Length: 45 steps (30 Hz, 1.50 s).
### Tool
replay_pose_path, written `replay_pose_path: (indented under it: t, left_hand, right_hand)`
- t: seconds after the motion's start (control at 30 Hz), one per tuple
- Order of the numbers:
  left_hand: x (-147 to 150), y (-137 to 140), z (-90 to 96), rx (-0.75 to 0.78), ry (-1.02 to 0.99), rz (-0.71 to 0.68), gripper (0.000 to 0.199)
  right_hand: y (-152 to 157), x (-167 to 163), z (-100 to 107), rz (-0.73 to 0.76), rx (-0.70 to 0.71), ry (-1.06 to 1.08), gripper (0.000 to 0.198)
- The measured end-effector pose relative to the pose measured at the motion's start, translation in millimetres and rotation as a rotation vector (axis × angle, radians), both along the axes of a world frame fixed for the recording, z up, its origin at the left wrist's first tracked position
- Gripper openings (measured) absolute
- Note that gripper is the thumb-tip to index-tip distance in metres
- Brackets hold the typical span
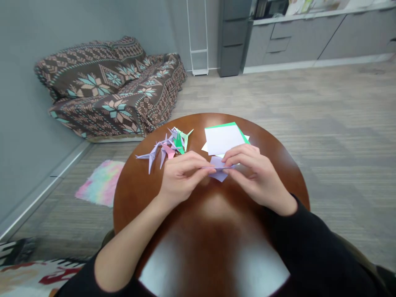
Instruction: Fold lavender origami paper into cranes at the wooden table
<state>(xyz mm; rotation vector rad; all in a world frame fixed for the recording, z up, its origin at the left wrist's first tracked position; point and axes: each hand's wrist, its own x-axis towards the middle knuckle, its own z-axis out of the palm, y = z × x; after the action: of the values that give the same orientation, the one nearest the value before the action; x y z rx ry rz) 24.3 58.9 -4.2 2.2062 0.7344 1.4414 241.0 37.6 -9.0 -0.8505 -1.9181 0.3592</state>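
A small lilac sheet of origami paper, partly folded, is held between my two hands above the round wooden table. My left hand pinches its left side between thumb and fingers. On the opposite side my right hand grips the paper the same way, with the thumb below and fingers above. A raised fold runs across between the fingertips, and flaps show above and below it. Just beyond lies a stack of square paper, with white or pale lilac on top and green beneath.
Several folded paper cranes in lilac, pink and green lie in a pile at the table's far left. Past the table stand a sofa under a patterned cover and grey cabinets. A pastel fluffy mat lies on the floor.
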Motion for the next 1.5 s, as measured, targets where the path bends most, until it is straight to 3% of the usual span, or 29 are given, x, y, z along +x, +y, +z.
replay_pose_path:
  t: [0.2,0.33,0.47,0.53,0.7,0.93,1.5]
  left_hand:
    - [2.3,-3.5,-3.9,-0.253,-0.043,0.097,0.018]
    - [3.2,-3.6,-6.4,-0.168,-0.001,0.145,0.015]
    - [2.7,-3.7,-4.4,0.028,0.098,0.124,0.003]
    - [2.4,-4.7,-3.6,0.057,0.077,0.123,0.004]
    - [2.1,-8.7,-5.3,-0.012,0.0,0.245,0.012]
    - [6.0,-13.6,-9.5,-0.095,-0.102,0.249,0.019]
    - [12.4,-21.4,-2.0,-0.323,-0.221,0.259,0.018]
  right_hand:
    - [0.0,-2.1,-1.3,0.004,-0.2,0.249,0.008]
    - [-2.2,-4.0,-4.7,-0.097,-0.122,0.212,0.016]
    - [-3.0,-5.4,-6.5,-0.089,-0.105,0.158,0.012]
    - [-3.0,-6.1,-6.6,-0.077,-0.113,0.156,0.011]
    - [-6.3,-10.7,-5.0,-0.037,-0.14,0.15,0.006]
    - [-15.0,-18.5,-2.5,-0.061,-0.229,0.346,0.014]
    - [-17.6,-21.2,-0.7,-0.12,-0.196,0.356,0.015]
